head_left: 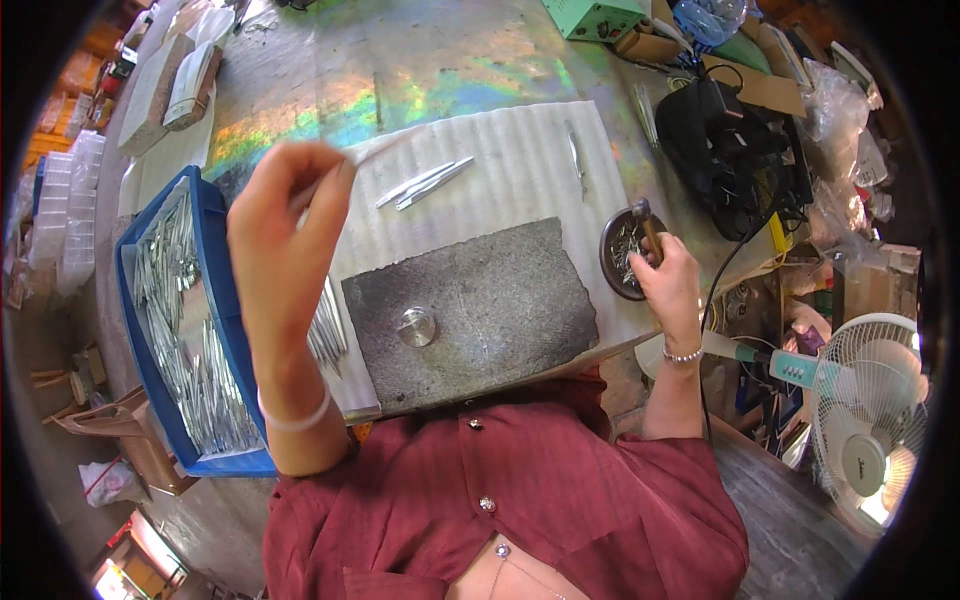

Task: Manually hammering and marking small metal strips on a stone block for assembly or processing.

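Note:
My left hand (pixel 290 215) is raised over the left of the work mat, fingers pinched on a thin, blurred metal strip (pixel 390 145) that points right. My right hand (pixel 668 283) grips a small hammer (pixel 652 232) by its brown handle. Its fingertips are at the rim of a round dark bowl (pixel 607 262) of small metal bits; whether they touch any bits I cannot tell. Between the hands lies a dark grey slab (pixel 500 290) with a small round shiny disc (pixel 417 326) on its left part. Slim silver pieces (pixel 435 183) lie beyond the slab, and another slim piece (pixel 576 160) farther right.
A blue tray (pixel 222 300) full of slim metal strips stands at the left, with more loose strips (pixel 327 330) beside the slab. To the right are a black bag (pixel 715 140), a hanging cable and a white fan (pixel 868 410). A green box (pixel 595 18) sits at the back.

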`<state>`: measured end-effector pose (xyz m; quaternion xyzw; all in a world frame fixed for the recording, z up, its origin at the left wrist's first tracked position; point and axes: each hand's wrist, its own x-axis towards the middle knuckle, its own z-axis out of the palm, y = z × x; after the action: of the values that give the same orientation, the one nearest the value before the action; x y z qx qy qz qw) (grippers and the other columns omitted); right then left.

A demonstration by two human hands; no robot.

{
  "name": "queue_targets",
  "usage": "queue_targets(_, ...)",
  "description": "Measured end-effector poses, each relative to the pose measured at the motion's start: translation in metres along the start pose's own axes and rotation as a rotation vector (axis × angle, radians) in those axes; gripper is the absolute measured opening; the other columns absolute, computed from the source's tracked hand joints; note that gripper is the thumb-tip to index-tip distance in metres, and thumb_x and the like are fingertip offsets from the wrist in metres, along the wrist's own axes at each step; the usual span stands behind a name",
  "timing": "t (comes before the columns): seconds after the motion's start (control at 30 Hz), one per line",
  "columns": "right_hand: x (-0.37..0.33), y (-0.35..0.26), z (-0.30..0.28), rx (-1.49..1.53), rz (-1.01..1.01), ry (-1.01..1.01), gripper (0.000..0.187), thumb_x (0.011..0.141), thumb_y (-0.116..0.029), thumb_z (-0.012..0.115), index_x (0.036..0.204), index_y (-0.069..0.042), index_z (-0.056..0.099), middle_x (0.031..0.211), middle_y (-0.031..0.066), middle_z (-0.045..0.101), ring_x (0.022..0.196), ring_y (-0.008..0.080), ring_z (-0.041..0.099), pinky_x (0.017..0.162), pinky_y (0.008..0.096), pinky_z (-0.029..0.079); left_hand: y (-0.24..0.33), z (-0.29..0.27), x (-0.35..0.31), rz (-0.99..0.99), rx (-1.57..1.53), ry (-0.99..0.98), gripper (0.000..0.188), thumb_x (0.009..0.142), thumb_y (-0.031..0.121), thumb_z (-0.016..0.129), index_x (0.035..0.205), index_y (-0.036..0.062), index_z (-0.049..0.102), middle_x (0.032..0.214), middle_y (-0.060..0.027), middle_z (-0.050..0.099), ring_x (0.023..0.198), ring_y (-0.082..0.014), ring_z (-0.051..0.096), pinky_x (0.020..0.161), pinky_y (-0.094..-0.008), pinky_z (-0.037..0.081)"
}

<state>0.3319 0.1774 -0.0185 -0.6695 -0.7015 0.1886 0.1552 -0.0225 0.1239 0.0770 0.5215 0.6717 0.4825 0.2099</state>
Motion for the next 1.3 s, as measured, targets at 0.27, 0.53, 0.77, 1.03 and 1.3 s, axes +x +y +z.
queue_targets(0.27, 0.014, 0.001, 0.006, 0.035, 0.016, -0.034, 0.018, 0.077, -0.016, 0.063, 0.080, 0.002, 0.060, 0.075, 0.0192, 0.062, 0.071, 0.0348, 0.061, 0.065, 0.0412, 0.047, 0.007, -0.031, -0.091, -0.070, 0.067, -0.102, 0.012, 0.075, -0.008, 0.066, 0.082, -0.0009, 0.059, 0.073, -0.0038, 0.055, 0.065, -0.0091, 0.051, 0.060, -0.0205, 0.041)
queue_targets(0.53, 0.011, 0.026, 0.003, 0.482, 0.055, -0.026, 0.013, 0.085, -0.015, 0.062, 0.083, -0.002, 0.061, 0.070, 0.0047, 0.062, 0.054, 0.0128, 0.056, 0.052, 0.0273, 0.042, -0.002, -0.026, -0.109, -0.100, 0.142, -0.250, 0.013, 0.075, -0.007, 0.068, 0.083, 0.0008, 0.061, 0.074, -0.0076, 0.055, 0.063, -0.0155, 0.055, 0.056, -0.0248, 0.045)
queue_targets(0.77, 0.011, 0.025, -0.004, 1.024, 0.359, -0.199, 0.005, 0.091, -0.011, 0.058, 0.090, -0.007, 0.056, 0.072, 0.0021, 0.058, 0.043, -0.0008, 0.038, 0.036, 0.0138, 0.027, -0.022, -0.017, -0.112, -0.058, 0.149, -0.276, 0.010, 0.079, -0.003, 0.065, 0.086, 0.0014, 0.061, 0.077, -0.0095, 0.055, 0.065, -0.0209, 0.056, 0.058, -0.0290, 0.045)
queue_targets(1.03, 0.010, 0.019, -0.009, 1.171, 0.349, -0.225, 0.005, 0.091, -0.009, 0.057, 0.091, -0.006, 0.055, 0.075, 0.0052, 0.059, 0.043, 0.0000, 0.038, 0.035, 0.0140, 0.029, -0.042, -0.014, -0.122, -0.083, 0.099, -0.331, 0.009, 0.080, -0.002, 0.063, 0.088, 0.0012, 0.061, 0.080, -0.0113, 0.057, 0.068, -0.0240, 0.058, 0.060, -0.0304, 0.045)
queue_targets(1.3, -0.022, -0.060, -0.006, 1.397, 0.217, -0.455, 0.009, 0.089, -0.013, 0.057, 0.088, -0.005, 0.053, 0.074, 0.0066, 0.058, 0.042, 0.0017, 0.034, 0.035, 0.0163, 0.027, -0.037, -0.015, -0.141, -0.361, -0.286, -0.193, 0.006, 0.086, 0.003, 0.060, 0.091, -0.0010, 0.061, 0.090, -0.0095, 0.064, 0.073, -0.0152, 0.059, 0.065, -0.0255, 0.046)
